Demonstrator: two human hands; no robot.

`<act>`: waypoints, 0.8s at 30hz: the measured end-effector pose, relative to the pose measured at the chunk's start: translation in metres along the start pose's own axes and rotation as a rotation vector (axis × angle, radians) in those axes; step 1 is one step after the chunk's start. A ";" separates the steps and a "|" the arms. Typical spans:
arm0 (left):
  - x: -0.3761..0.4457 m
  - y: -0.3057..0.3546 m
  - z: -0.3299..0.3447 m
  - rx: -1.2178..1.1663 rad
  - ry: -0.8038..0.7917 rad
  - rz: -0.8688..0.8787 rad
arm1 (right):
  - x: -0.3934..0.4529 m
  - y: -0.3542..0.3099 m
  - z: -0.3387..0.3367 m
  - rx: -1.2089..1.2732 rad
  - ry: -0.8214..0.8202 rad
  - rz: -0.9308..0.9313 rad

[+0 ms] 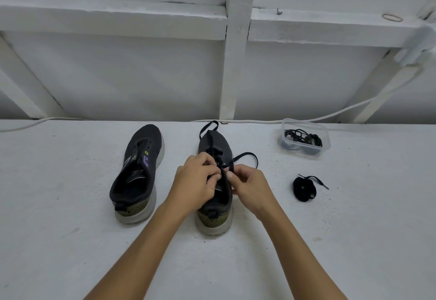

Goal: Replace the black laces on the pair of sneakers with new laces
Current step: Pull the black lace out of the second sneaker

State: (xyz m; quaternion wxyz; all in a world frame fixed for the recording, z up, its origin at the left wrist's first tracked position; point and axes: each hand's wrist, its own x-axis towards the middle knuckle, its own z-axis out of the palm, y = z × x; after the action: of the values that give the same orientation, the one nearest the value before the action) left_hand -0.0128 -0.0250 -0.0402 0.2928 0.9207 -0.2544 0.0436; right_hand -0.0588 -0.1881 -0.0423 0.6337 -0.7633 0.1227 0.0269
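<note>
The right sneaker [215, 181] stands heel toward the camera in the middle of the white surface [70, 240], and it is the one being worked on. A black lace [245, 157] crosses its forward eyelets; one loose end loops out past its toe and another curls off to its right side. Both hands meet over the upper eyelets near the tongue. The left hand [195, 181] pinches the lace just left of the shoe's opening, and the right hand [247, 187] pinches it on the opposite edge, the two nearly touching, each closed on the lace. Whether they are feeding a new lace in or drawing an old one out is hard to tell, since every lace in view is dark; I judge it more likely threading, with the top rows not yet reached.

To the left of that shoe, close beside it and parallel, the left sneaker [139, 172] has bare eyelets and no lace at all, so its old lace is out and a fresh one remains to be fitted.

To the right of the worked shoe, well apart, a coiled black lace [304, 189] lies bundled on the surface with one tip free, probably the spare for the bare shoe. Farther back on that same side a clear plastic container [305, 140] holds a tangle of dark laces [302, 138], likely the removed ones.

By this reading, roughly half the work remains: finish and tie this shoe, then lace the other.
</note>
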 end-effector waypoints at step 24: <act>0.003 0.011 -0.003 -0.011 -0.069 -0.103 | 0.002 -0.005 0.003 -0.228 0.058 -0.025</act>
State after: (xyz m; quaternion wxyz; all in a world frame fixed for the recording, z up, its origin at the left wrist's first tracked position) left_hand -0.0153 -0.0330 -0.0315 0.2905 0.9320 -0.2168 -0.0048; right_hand -0.0554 -0.1842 -0.0388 0.5391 -0.8325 0.1274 0.0107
